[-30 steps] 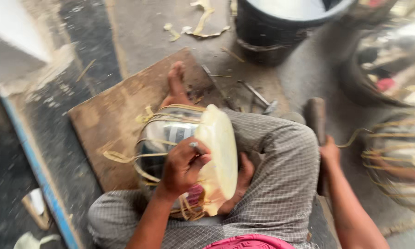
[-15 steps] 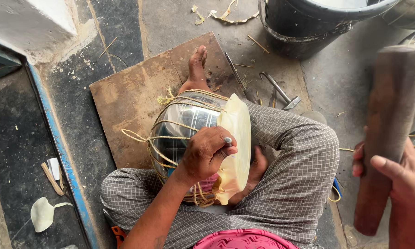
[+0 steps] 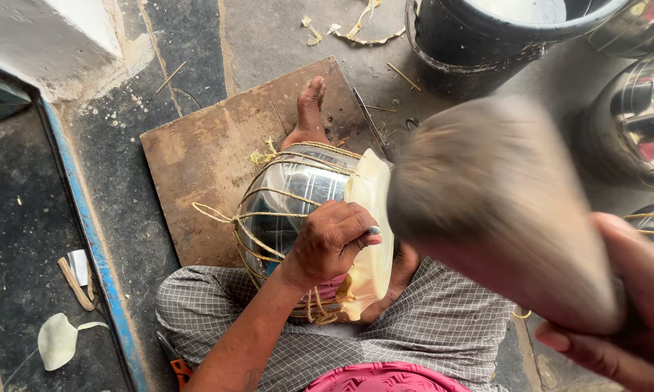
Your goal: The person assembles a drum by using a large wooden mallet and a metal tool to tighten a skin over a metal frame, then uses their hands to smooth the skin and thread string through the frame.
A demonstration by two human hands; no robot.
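We sit on the ground and look down at our lap. Our left hand [image 3: 330, 243] lies on top of a shiny metal drum shell [image 3: 294, 203], which rests on its side between our legs. The fingers [image 3: 356, 225] of this hand are bent and close together, and they press on the rim where a pale skin membrane [image 3: 370, 239] covers the open end of the shell. One finger carries a ring. Yellowish cord lacing [image 3: 250, 218] runs around the shell, under and beside these fingers, and a loose end sticks out to the far side from them.

Our right hand [image 3: 617, 319] is very near the camera, at the lower right. Its fingers are wrapped tightly around the thin end of a wooden mallet [image 3: 497, 203]. The thick head of the mallet is blurred and stands above the membrane, just beside the left fingers in the view; we cannot tell whether it touches.

Beyond the left fingers our bare foot [image 3: 309, 109] rests on a brown wooden board [image 3: 203, 152]. Farther, behind the mallet, there is a black bucket [image 3: 472, 43]. Beyond the right hand we see other shiny metal shells [image 3: 639, 116]. Our legs are covered with a grey checked cloth [image 3: 428, 334].
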